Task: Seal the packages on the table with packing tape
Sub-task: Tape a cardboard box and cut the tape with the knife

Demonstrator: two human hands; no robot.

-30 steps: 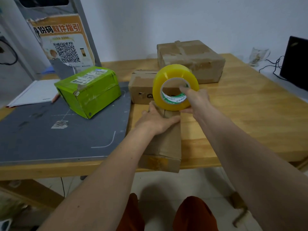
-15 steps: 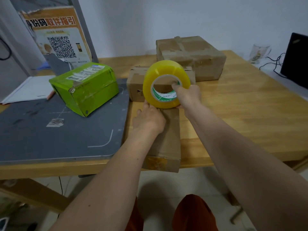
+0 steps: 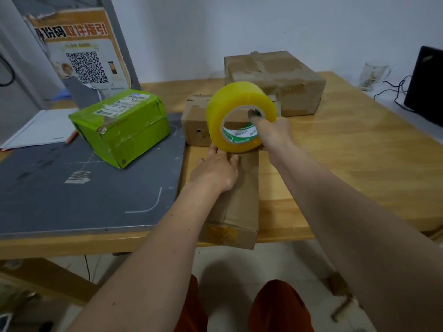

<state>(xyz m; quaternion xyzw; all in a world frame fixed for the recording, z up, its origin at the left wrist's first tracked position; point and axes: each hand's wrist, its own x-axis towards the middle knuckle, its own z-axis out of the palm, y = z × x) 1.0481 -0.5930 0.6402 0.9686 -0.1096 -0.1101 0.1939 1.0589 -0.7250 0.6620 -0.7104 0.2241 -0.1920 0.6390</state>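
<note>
the long cardboard box (image 3: 239,200) is hanging a bit over the near edge of the surface (image 3: 359,164), and the left hand (image 3: 215,173) is lying flat on it with fingers straight, probably pinning it down. just past that, the right hand (image 3: 273,133) is gripping the yellow tape roll (image 3: 236,116) upright at the box's far end, thumb through the core, looking ready to run a strip, while the other boxes are waiting further back.

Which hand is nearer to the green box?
Left. The left hand lies flat on the long carton, just right of the green box. The right hand grips the tape roll, farther to the right.
</note>
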